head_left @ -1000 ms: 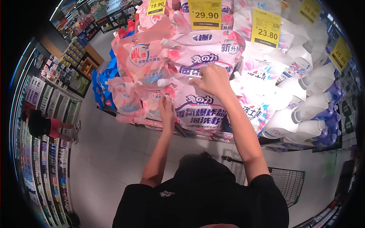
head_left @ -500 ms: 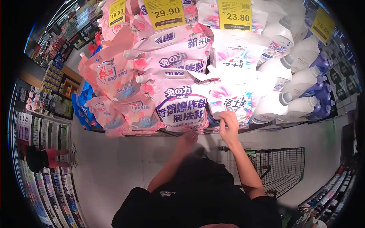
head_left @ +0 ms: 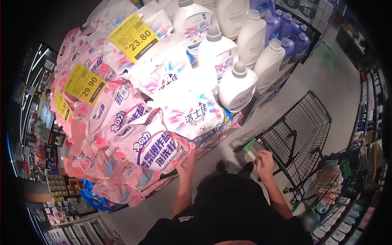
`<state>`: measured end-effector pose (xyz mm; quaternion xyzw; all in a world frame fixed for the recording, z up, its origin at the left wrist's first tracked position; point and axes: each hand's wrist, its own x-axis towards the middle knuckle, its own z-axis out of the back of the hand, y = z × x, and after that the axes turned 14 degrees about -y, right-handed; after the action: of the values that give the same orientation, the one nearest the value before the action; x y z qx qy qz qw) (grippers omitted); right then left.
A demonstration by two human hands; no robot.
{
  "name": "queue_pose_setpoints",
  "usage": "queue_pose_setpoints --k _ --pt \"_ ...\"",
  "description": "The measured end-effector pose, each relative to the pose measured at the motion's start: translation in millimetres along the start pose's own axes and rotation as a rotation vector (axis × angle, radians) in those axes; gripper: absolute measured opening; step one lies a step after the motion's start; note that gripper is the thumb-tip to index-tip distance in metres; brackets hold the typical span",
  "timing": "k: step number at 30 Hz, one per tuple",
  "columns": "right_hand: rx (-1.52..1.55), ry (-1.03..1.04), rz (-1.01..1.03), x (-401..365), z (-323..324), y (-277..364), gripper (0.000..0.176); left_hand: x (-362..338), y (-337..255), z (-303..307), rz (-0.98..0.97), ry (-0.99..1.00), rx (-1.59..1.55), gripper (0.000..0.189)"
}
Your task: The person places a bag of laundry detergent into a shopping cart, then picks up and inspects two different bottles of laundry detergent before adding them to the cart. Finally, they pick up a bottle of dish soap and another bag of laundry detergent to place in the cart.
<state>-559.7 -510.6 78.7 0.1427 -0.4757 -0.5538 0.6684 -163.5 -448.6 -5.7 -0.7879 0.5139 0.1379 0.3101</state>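
My left hand (head_left: 185, 165) is by the lower right edge of a pink detergent powder bag (head_left: 157, 149), fingers loosely bent, holding nothing visible. Over the handle end of a shopping cart (head_left: 296, 134), my right hand (head_left: 265, 163) has its fingers curled together; whether they grip the handle I cannot tell. A white laundry bag with pink and blue rays (head_left: 196, 116) lies beside the pink bag, away from both hands. To its right stands a white detergent bottle with a grey cap (head_left: 237, 90).
Yellow price signs (head_left: 134, 37) stand among the stacked bags. Purple bottles (head_left: 286, 26) fill the display's far right corner. Shelves of goods (head_left: 367, 118) line the right side, and blue packs (head_left: 96, 196) sit at the display's lower left.
The view has turned right, so the display slants and more of the cart shows. My right hand has left the white laundry bag and moved to the cart's handle end.
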Motion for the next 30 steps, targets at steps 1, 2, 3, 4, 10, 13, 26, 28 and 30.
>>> queue_pose_setpoints --k 1,2,3,4,10,13,26,28,30 --pt "-0.066 -0.053 -0.042 -9.4 16.6 -12.1 0.030 1.1 0.5 1.5 0.028 -0.022 0.014 0.055" --pt "-0.132 -0.103 -0.080 -19.5 33.7 -22.9 0.030 1.2 0.6 3.7 0.054 -0.044 0.025 0.053" --pt "-0.199 -0.127 -0.127 -29.9 49.0 -34.0 0.028 6.6 1.6 13.1 0.140 -0.186 0.083 0.052" --pt "-0.265 -0.149 -0.172 -45.1 62.8 -48.6 0.027 -2.6 11.9 -3.7 0.249 -0.201 0.164 0.051" --pt "-0.480 -0.234 -0.402 -118.2 117.8 -89.7 0.030 -19.4 117.2 -51.2 0.025 0.397 1.287 0.043" --pt "-0.549 -0.226 -0.455 -150.4 122.9 -99.3 0.035 -73.2 168.2 -150.0 -0.090 0.607 1.703 0.045" --pt "-0.613 -0.266 -0.429 -111.1 109.7 -96.5 0.031 -27.8 297.5 -167.3 -0.666 1.390 2.125 0.062" --pt "-0.625 -0.250 -0.421 -98.0 110.9 -104.8 0.032 -20.3 306.8 -172.0 -0.787 1.420 2.143 0.062" --pt "-0.640 -0.249 -0.396 -85.1 113.9 -120.8 0.032 -9.7 320.5 -177.7 -0.792 1.420 2.132 0.061"
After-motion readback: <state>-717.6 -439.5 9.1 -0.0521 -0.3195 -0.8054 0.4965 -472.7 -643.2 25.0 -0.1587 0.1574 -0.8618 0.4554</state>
